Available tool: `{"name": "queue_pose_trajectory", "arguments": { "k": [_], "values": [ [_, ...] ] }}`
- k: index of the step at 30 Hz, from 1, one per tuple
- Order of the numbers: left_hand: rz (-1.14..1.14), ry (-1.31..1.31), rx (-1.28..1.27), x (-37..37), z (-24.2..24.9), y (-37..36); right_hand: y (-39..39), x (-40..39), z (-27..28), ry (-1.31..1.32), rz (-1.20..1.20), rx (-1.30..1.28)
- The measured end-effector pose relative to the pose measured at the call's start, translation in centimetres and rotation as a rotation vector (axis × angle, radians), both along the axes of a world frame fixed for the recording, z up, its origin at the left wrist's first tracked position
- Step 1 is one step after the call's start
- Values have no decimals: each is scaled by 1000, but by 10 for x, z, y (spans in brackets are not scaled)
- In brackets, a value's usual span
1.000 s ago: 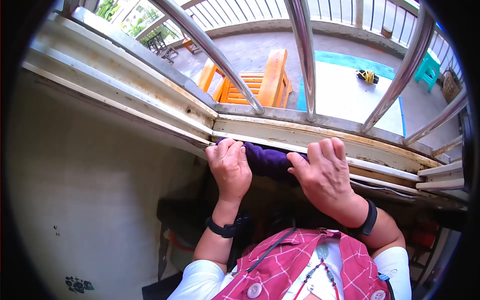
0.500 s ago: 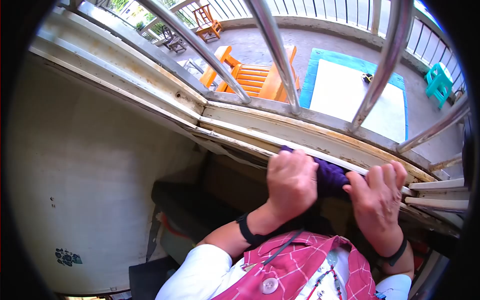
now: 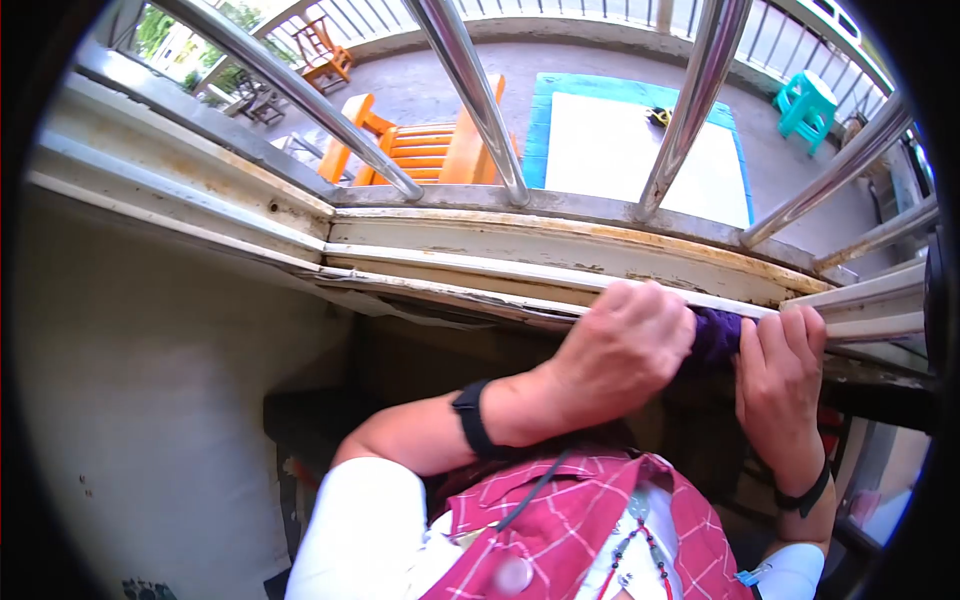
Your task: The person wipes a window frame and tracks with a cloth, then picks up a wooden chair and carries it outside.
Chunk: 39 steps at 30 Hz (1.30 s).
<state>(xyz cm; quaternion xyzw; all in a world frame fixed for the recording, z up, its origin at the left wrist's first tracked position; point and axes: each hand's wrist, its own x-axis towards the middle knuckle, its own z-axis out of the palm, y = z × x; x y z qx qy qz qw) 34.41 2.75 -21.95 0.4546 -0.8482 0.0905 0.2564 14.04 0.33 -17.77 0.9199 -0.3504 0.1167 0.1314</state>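
Note:
A dark purple cloth (image 3: pixel 716 336) is bunched against the white window track (image 3: pixel 480 272), stretched between my two hands. My left hand (image 3: pixel 636 338) is closed in a fist on the cloth's left end, knuckles up, at the inner edge of the track. On the other end, my right hand (image 3: pixel 784 370) is bent over the track edge with its fingers curled down, close to the sliding sash frame (image 3: pixel 865 303). Part of the cloth is hidden under both hands. The track's paint is chipped, with rusty brown stains along its outer side.
Metal bars (image 3: pixel 690 110) stand just outside the window. Beyond them are an orange wooden chair (image 3: pixel 425 150), a white-topped table with a blue border (image 3: pixel 600 145) and green stools (image 3: pixel 806 105). A pale wall (image 3: pixel 150 380) is at left; a dark surface (image 3: pixel 310 425) lies below the sill.
Both hands have slid right along the track with the cloth, and the left has come closer to the right. My view has shifted right, so the window and outdoor things appear further left.

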Motion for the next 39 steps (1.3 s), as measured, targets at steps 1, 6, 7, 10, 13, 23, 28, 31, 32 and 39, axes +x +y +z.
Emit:
{"name": "queue_pose_trajectory", "arguments": {
  "k": [1,6,7,10,13,23,28,31,32,39],
  "values": [
    [-16,-47,2,12,2,1,-2,6,1,-26,28,25],
    [-49,-79,66,57,10,5,-3,41,-5,-31,110,26],
    [-34,-95,85,68,13,8,-3,51,-7,-49,137,26],
    [37,-119,109,107,17,19,-3,87,-18,-109,241,-27],
    [138,-174,150,149,27,33,3,137,-28,-165,292,-28],
    [518,-471,107,260,32,80,29,329,-43,-227,430,-187],
    [537,-435,196,251,37,74,15,306,-45,-375,445,-92],
    [524,-342,178,243,30,70,11,277,-41,-286,431,-87],
    [523,-311,148,237,28,68,8,264,-36,-232,435,-72],
    [427,-151,239,173,31,54,-6,186,-25,-126,395,1]
  ]
}}
